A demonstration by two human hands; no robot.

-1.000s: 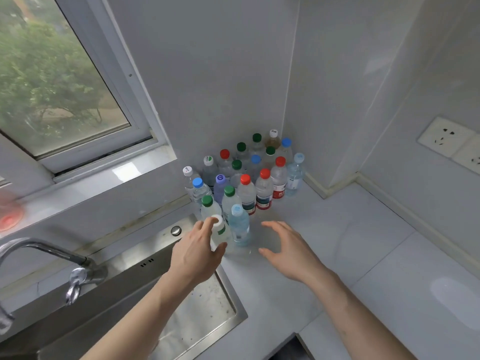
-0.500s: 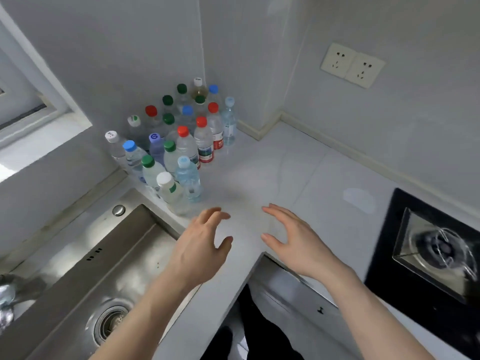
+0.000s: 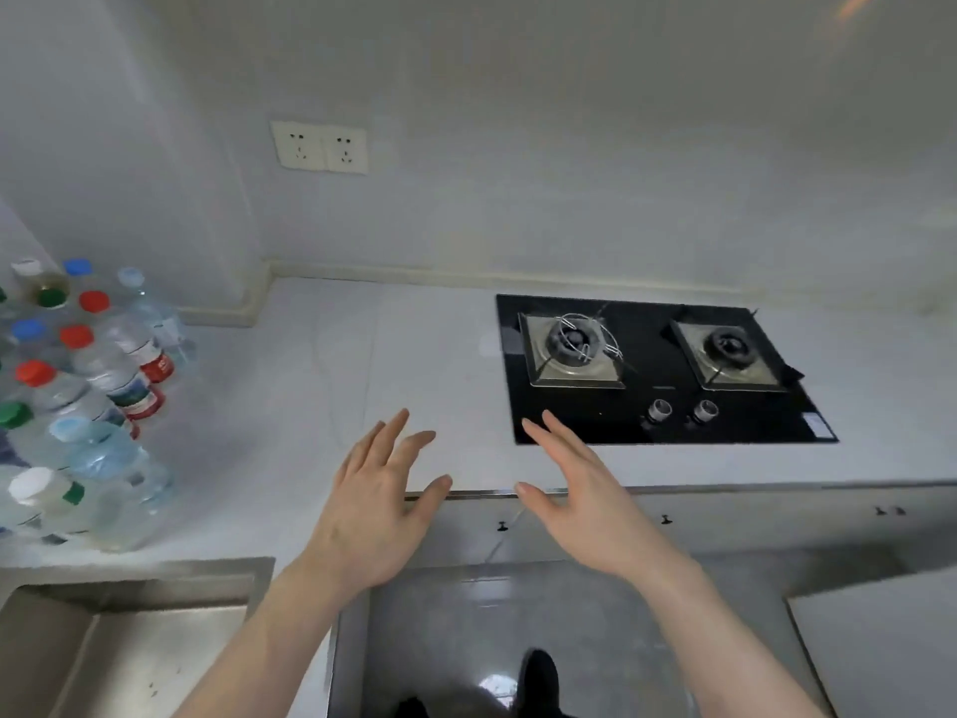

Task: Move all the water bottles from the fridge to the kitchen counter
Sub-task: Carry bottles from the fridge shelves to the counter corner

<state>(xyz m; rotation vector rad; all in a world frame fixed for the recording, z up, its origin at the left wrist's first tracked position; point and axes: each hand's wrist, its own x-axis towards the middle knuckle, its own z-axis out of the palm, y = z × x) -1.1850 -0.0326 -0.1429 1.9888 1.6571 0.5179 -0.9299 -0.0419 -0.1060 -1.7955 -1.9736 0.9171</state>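
Note:
Several water bottles point(image 3: 98, 386) with red, blue, green and white caps stand packed together on the white kitchen counter point(image 3: 331, 365) at the far left. The nearest one has a white cap point(image 3: 36, 484). My left hand point(image 3: 373, 510) and my right hand point(image 3: 585, 505) float side by side over the counter's front edge, well to the right of the bottles. Both hold nothing and their fingers are spread. No fridge is in view.
A black two-burner gas hob point(image 3: 657, 370) is set into the counter on the right. A steel sink point(image 3: 119, 645) lies at the lower left. Two wall sockets point(image 3: 321, 147) sit above the counter. Grey floor point(image 3: 507, 624) and cabinet fronts lie below.
The view has swung right, away from the window and sink toward the hob. My left hand let go of the white-capped bottle, and both hands pulled back from the bottles.

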